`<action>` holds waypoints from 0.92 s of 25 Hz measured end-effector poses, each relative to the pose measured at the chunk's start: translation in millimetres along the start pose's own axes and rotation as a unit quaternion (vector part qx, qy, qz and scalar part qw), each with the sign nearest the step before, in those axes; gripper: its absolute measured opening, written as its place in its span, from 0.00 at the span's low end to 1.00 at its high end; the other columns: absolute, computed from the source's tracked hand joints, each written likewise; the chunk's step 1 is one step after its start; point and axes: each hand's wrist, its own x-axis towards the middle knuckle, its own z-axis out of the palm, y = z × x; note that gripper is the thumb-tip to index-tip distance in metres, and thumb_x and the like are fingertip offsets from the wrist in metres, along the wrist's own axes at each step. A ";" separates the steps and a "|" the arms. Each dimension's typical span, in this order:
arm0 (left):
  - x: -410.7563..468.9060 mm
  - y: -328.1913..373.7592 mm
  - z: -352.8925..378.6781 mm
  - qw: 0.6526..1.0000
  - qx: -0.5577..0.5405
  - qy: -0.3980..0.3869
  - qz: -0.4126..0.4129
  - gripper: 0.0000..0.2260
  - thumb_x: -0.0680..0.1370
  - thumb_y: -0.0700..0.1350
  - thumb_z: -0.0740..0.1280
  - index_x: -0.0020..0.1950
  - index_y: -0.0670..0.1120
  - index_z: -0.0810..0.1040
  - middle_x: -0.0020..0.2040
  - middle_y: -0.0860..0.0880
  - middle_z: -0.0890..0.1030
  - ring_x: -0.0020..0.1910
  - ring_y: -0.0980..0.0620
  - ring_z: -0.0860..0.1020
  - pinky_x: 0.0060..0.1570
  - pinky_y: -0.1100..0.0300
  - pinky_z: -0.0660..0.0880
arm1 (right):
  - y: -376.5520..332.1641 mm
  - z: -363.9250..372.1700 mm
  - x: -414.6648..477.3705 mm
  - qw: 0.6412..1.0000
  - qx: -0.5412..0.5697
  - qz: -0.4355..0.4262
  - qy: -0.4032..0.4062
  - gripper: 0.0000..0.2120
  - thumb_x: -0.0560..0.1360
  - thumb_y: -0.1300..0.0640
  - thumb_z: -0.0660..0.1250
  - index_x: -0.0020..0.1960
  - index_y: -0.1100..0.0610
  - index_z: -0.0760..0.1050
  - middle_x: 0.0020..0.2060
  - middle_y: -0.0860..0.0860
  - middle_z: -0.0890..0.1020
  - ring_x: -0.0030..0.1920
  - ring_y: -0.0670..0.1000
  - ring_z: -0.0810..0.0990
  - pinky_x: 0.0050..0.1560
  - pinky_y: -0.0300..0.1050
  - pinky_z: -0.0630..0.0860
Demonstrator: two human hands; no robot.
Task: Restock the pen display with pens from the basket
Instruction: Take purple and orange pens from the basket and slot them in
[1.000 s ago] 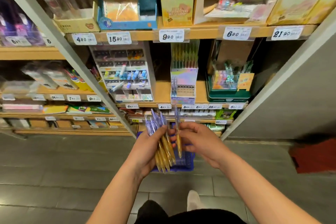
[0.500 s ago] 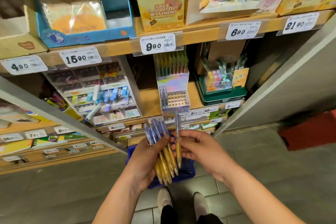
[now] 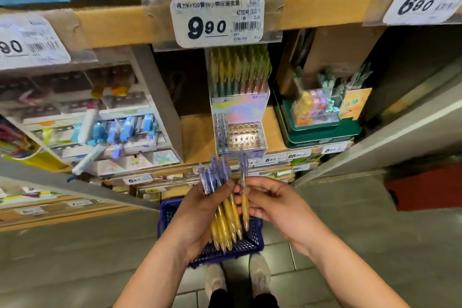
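Note:
My left hand (image 3: 197, 215) grips a bundle of several pens (image 3: 225, 220) with yellow barrels and purple caps, caps up. My right hand (image 3: 270, 204) pinches a single pen (image 3: 244, 205) of the same kind, upright, just right of the bundle. Both hands hover over a blue plastic basket (image 3: 250, 245) on the floor. The pen display (image 3: 240, 120) stands on the shelf just above the hands: its back tier is full of pens, its front tier has a holed tray (image 3: 243, 136) with a few purple pens at its left and many bare holes.
A white multi-tier stationery rack (image 3: 105, 117) stands left of the display, a green box with small items (image 3: 322, 117) to its right. The shelf edge above carries a 9.90 price tag (image 3: 217, 20). A grey upright (image 3: 375, 142) slants at right. My shoes (image 3: 237, 280) stand on grey tiles.
The view has moved closer to the shelf, so the pen display looms larger. Both hands keep the same grips, the single pen still held beside the bundle.

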 end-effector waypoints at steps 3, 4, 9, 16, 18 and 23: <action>31.4 -8.3 -5.5 1.000 0.000 0.017 0.012 0.09 0.78 0.43 0.71 0.57 0.42 0.84 0.54 0.38 0.86 0.54 0.40 0.86 0.50 0.49 0.84 | 4.7 -9.0 30.8 1.000 0.010 0.001 -0.010 0.09 0.78 0.60 0.68 0.58 0.55 0.80 0.50 0.55 0.87 0.49 0.50 0.87 0.47 0.37 0.80; 41.6 -10.7 -7.7 1.000 0.000 0.025 0.013 0.10 0.78 0.43 0.71 0.58 0.42 0.84 0.55 0.39 0.86 0.55 0.40 0.85 0.54 0.47 0.82 | 4.7 -11.6 40.6 1.000 0.007 0.001 -0.015 0.09 0.78 0.60 0.68 0.58 0.55 0.80 0.49 0.55 0.87 0.48 0.50 0.87 0.46 0.37 0.80; 79.2 -16.7 -21.0 0.999 -0.007 0.032 0.028 0.14 0.77 0.46 0.71 0.60 0.43 0.84 0.57 0.40 0.86 0.57 0.41 0.84 0.60 0.44 0.79 | 1.7 -20.4 82.1 0.999 0.002 -0.015 -0.031 0.10 0.79 0.63 0.68 0.59 0.56 0.80 0.46 0.50 0.88 0.44 0.47 0.87 0.44 0.36 0.80; 100.0 -15.1 -27.6 0.998 -0.046 0.013 0.034 0.13 0.74 0.46 0.72 0.54 0.39 0.84 0.46 0.42 0.84 0.39 0.47 0.84 0.39 0.55 0.83 | -30.0 -36.9 143.0 0.939 -0.222 -0.219 0.144 0.04 0.78 0.58 0.70 0.49 0.51 0.83 0.41 0.46 0.86 0.41 0.43 0.83 0.47 0.39 0.79; 101.1 -18.5 -28.0 0.998 -0.053 0.008 0.033 0.14 0.74 0.45 0.72 0.56 0.38 0.83 0.46 0.42 0.84 0.39 0.47 0.84 0.39 0.55 0.82 | -36.5 -35.9 160.3 0.895 -0.280 -0.284 0.199 0.04 0.78 0.56 0.71 0.46 0.49 0.81 0.39 0.43 0.85 0.42 0.40 0.83 0.47 0.36 0.79; 104.4 -31.9 -30.9 0.998 -0.061 0.005 0.024 0.16 0.75 0.45 0.73 0.59 0.39 0.83 0.46 0.41 0.85 0.42 0.46 0.85 0.41 0.54 0.83 | -21.6 -30.1 193.2 0.827 -0.363 -0.357 0.237 0.02 0.77 0.56 0.72 0.50 0.52 0.81 0.40 0.41 0.83 0.42 0.37 0.82 0.44 0.22 0.72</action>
